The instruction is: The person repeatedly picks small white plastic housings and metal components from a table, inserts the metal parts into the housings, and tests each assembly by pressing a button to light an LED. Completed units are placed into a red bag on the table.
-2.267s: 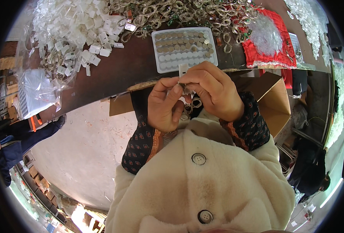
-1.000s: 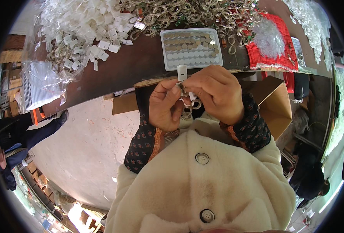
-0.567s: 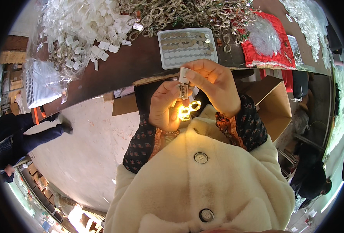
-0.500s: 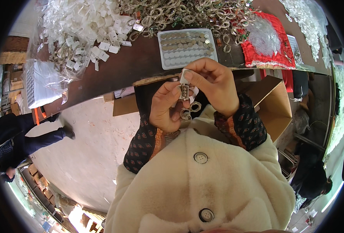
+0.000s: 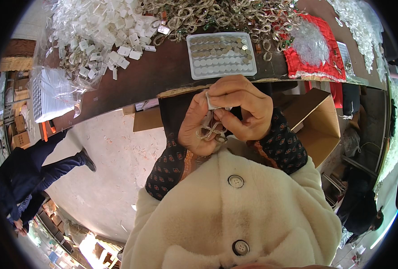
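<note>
In front of my chest, both hands are closed on a small white battery case [image 5: 210, 101], most of it covered by the fingers. My left hand [image 5: 193, 123] supports it from the left with bent fingers. The fingers of my right hand [image 5: 248, 106] curl over its top and right side. A looped bundle of thin wire [image 5: 210, 131] dangles below the case against my left fingers. Just beyond, on the table, lies a pale plastic tray [image 5: 223, 76] of round recesses, with coin cells [image 5: 218, 47] in its far rows and right side.
White battery cases [image 5: 113, 27] are heaped at the far left, beside tangled wire bundles [image 5: 208, 15]. A red cloth [image 5: 293, 62] with clear strands lies right. Below the table edge stands an open cardboard box [image 5: 320, 116]. A person in dark clothes [image 5: 28, 161] is at left.
My right hand has turned and closed over the case, whose open compartment showed before and is now hidden. The wire bundle has shifted against my left hand. The person at left has moved.
</note>
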`<state>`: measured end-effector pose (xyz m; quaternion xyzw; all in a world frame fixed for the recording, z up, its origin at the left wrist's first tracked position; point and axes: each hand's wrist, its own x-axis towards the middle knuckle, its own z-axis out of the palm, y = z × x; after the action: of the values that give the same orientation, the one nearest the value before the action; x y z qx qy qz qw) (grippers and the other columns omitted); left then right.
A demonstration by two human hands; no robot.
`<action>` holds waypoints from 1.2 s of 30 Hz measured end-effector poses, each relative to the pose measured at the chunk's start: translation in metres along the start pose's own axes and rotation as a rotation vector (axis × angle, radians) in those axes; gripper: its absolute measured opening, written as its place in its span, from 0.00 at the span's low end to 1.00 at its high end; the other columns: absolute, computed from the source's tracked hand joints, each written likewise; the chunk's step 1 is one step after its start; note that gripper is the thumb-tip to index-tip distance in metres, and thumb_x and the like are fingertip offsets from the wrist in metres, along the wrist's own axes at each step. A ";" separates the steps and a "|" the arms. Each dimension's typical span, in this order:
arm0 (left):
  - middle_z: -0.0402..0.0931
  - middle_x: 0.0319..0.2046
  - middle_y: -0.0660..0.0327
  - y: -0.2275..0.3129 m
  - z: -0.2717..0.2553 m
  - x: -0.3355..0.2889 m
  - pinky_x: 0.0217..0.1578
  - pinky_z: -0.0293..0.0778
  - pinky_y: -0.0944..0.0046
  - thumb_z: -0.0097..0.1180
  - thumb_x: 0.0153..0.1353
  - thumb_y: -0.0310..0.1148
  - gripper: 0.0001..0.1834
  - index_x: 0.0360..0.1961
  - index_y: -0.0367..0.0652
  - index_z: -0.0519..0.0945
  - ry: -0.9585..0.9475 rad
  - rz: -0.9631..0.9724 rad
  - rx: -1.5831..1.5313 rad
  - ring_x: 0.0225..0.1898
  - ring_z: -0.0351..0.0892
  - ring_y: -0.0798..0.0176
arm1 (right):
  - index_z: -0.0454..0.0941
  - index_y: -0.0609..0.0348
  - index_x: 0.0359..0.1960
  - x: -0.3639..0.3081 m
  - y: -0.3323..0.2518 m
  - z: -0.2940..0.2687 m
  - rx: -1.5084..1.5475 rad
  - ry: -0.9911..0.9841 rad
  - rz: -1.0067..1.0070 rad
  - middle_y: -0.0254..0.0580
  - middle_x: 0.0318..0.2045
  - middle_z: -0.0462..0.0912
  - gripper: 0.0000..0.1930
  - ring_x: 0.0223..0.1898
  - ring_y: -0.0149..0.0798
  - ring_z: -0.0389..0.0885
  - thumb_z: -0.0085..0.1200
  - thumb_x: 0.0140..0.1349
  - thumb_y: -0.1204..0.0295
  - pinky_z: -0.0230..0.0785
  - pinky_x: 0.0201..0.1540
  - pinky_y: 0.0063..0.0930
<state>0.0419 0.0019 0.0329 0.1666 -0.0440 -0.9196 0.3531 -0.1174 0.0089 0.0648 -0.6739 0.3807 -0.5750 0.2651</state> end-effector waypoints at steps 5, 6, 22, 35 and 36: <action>0.74 0.40 0.66 -0.008 -0.008 0.004 0.37 0.71 0.70 0.47 0.73 0.49 0.18 0.52 0.49 0.73 -0.226 0.063 0.021 0.39 0.75 0.72 | 0.81 0.65 0.39 -0.002 0.002 0.002 0.041 0.060 0.000 0.47 0.41 0.82 0.13 0.42 0.42 0.82 0.55 0.53 0.91 0.77 0.41 0.31; 0.73 0.39 0.66 -0.012 -0.009 0.003 0.34 0.70 0.70 0.45 0.73 0.50 0.18 0.52 0.48 0.72 -0.074 0.080 0.110 0.37 0.74 0.72 | 0.81 0.65 0.41 -0.004 0.002 0.002 0.054 0.037 0.010 0.49 0.42 0.82 0.14 0.44 0.44 0.82 0.56 0.53 0.90 0.76 0.45 0.32; 0.67 0.27 0.66 -0.033 -0.008 0.029 0.22 0.62 0.79 0.49 0.73 0.44 0.17 0.45 0.39 0.77 0.126 0.079 0.332 0.23 0.61 0.77 | 0.83 0.61 0.42 -0.053 0.049 -0.168 -1.058 0.429 0.354 0.45 0.36 0.85 0.08 0.34 0.39 0.84 0.60 0.61 0.79 0.76 0.39 0.27; 0.69 0.26 0.63 -0.028 -0.006 0.029 0.26 0.68 0.73 0.50 0.71 0.39 0.14 0.44 0.38 0.76 0.031 0.025 0.249 0.20 0.63 0.74 | 0.82 0.59 0.45 -0.037 0.050 -0.178 -0.941 0.413 0.259 0.47 0.37 0.85 0.10 0.37 0.40 0.85 0.55 0.64 0.81 0.75 0.43 0.28; 0.69 0.26 0.62 -0.026 -0.007 0.028 0.26 0.68 0.73 0.50 0.72 0.39 0.13 0.43 0.39 0.76 0.052 -0.019 0.249 0.20 0.63 0.74 | 0.82 0.59 0.46 -0.033 0.049 -0.178 -0.949 0.387 0.285 0.47 0.37 0.85 0.10 0.37 0.40 0.85 0.55 0.64 0.81 0.75 0.43 0.28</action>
<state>0.0082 0.0030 0.0134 0.2334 -0.1472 -0.9056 0.3221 -0.3031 0.0229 0.0423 -0.5429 0.7287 -0.4117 -0.0686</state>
